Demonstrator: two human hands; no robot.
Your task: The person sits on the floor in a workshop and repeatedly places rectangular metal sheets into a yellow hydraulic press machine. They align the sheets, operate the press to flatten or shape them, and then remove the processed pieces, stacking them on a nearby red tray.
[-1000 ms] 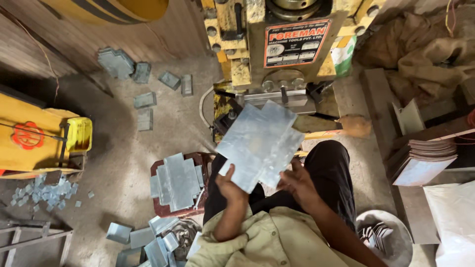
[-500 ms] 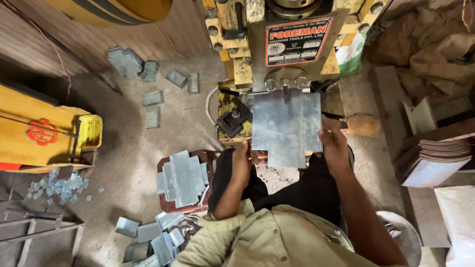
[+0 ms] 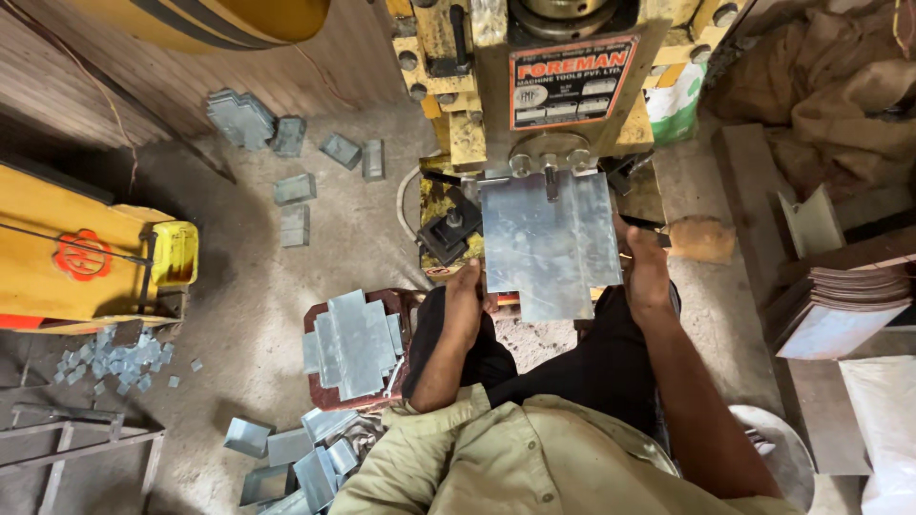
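Under the yellow press (image 3: 534, 86), left hand (image 3: 468, 296) and right hand (image 3: 644, 272) each grasp an edge of the notched metal sheet (image 3: 551, 243), keeping it flat and square against the die.

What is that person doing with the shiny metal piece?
A person sits at a yellow press machine and holds a flat metal sheet under it. The left hand grips the sheet's left edge and the right hand its right edge. Beside them, a stack of cut sheets lies on a small stool, and folded metal pieces are scattered on the floor.
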